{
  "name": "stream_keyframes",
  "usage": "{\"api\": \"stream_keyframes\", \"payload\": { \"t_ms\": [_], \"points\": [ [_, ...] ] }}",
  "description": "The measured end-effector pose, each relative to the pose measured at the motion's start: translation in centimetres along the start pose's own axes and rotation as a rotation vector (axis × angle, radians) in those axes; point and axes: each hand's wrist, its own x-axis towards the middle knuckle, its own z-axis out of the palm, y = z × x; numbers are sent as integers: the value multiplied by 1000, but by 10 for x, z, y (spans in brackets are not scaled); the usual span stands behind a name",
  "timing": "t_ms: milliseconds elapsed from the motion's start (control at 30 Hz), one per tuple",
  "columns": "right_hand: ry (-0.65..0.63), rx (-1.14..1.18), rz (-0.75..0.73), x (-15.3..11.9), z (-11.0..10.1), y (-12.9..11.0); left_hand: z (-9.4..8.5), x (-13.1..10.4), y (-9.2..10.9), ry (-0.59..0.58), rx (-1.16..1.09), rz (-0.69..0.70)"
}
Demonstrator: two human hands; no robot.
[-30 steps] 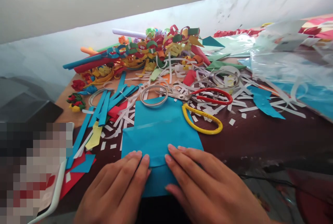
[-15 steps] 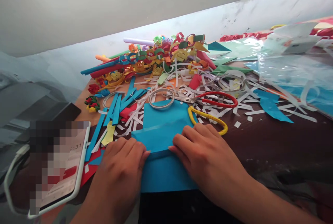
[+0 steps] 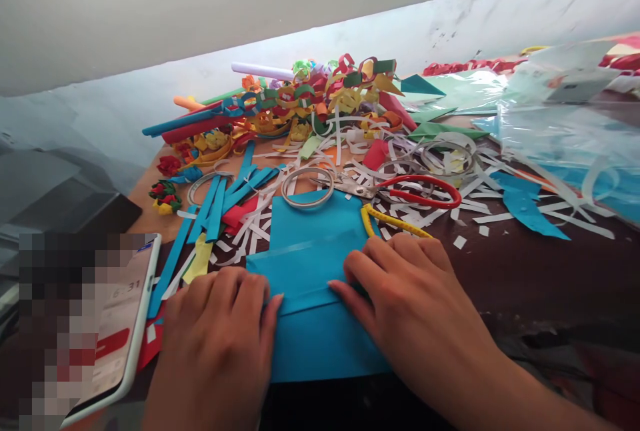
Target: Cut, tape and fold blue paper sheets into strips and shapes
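Observation:
A blue paper sheet [image 3: 320,344] lies at the near edge of the table, with a folded band across its middle. My left hand [image 3: 220,331] grips the sheet's left side, thumb at the crease and fingers curled over the edge. On the right side my right hand [image 3: 400,297] holds the paper, its thumb on the fold and its fingers bent. Scissors [image 3: 420,191] with one red and one yellow handle rest just beyond, the yellow handle close to my right fingers. A round metal-coloured ring [image 3: 307,188] sits on the sheet's far edge.
Blue strips [image 3: 217,207] and white paper scraps [image 3: 250,234] litter the table. A phone [image 3: 117,337] is at the left. Colourful paper chains [image 3: 300,101] are piled at the back. Plastic-wrapped sheets [image 3: 565,137] lie at the right.
The fold across the blue paper looks flatter. My right hand has shifted slightly right, and my left hand has moved slightly left. The view has shifted a little.

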Motion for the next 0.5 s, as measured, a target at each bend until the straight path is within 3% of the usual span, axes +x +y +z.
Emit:
{"api": "stream_keyframes", "payload": {
  "t_ms": [67, 133, 200, 300, 367, 500],
  "points": [
    [67, 64, -34, -5, 1, -3, 2, -5, 9, 47, 50, 156],
    [124, 162, -169, -14, 4, -5, 8, -12, 21, 84, -5, 294],
    [117, 201, -301, -25, 7, -6, 16, -22, 31, 116, -39, 254],
    [68, 122, -327, -40, 7, -4, 21, -39, 37, 103, -7, 136],
    [46, 94, -335, -43, 3, -1, 18, -46, 35, 96, 8, 73],
    [46, 180, -304, -31, -1, 0, 9, -42, 20, 111, -51, 103]
  ]
}}
